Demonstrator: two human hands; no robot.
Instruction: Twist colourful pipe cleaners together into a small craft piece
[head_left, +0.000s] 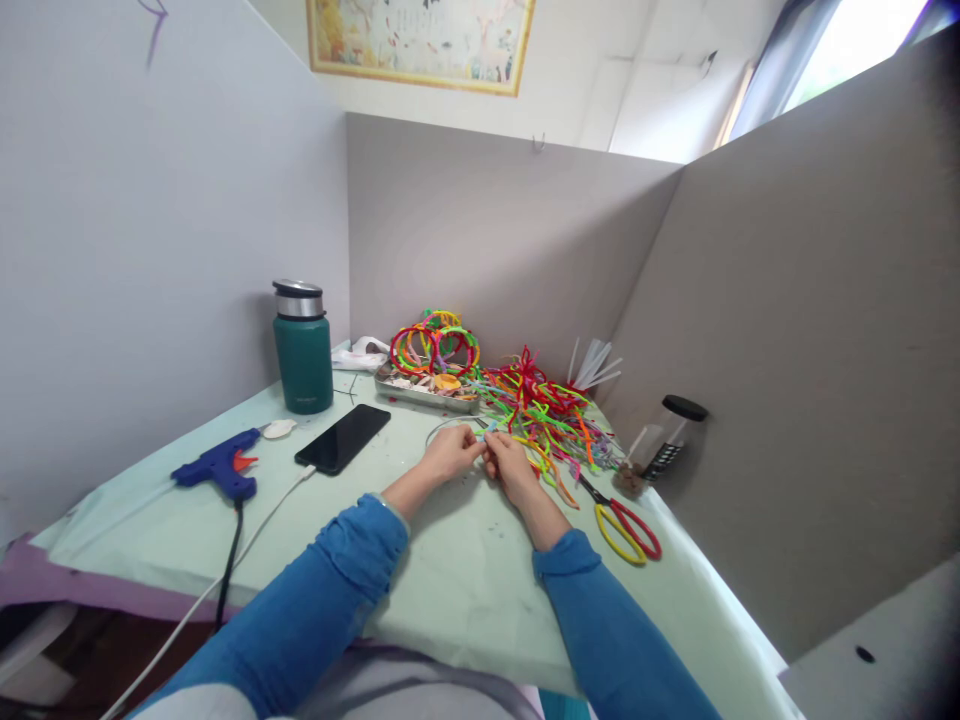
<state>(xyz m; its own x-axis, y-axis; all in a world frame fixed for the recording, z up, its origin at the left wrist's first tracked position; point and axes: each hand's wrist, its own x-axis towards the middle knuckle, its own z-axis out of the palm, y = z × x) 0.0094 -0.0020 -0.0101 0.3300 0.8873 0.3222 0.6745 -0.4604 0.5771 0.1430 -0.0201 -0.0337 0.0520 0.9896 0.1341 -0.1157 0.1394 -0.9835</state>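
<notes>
Fingertips of the left hand (452, 452) and right hand (511, 465) nearly meet, closed in a pinch on one small light-blue piece (491, 427), which sits between them over the middle of the tabletop (450, 570). Both hands are palm-down with bent fingers; the left forearm comes in from 7 o'clock, the right from 5, each in a blue sleeve pushed up above the wrist.

Clock directions run from the hands, 12 pointing away from the body. Just past them, from 12 round to 2, spreads one heap of coloured fuzzy stems (536, 395), too tangled to count. Several whitish translucent sticks (596, 367) fan out behind it at 1. One pair of scissors (630, 530) lies at 4, its two handles, one yellow and one red, toward the body. One clear jar (660, 445) with a black lid leans at 3.

At 11 stands one metal tray (427, 398) holding small pieces; at least two fuzzy multicoloured rings (415, 350) rise above it. One black phone (345, 439) lies at 9 with one white cable (255, 540) plugged in. Beyond it are one green bottle (303, 362), upright at 10, and one blue glue gun (221, 466) at 9.
</notes>
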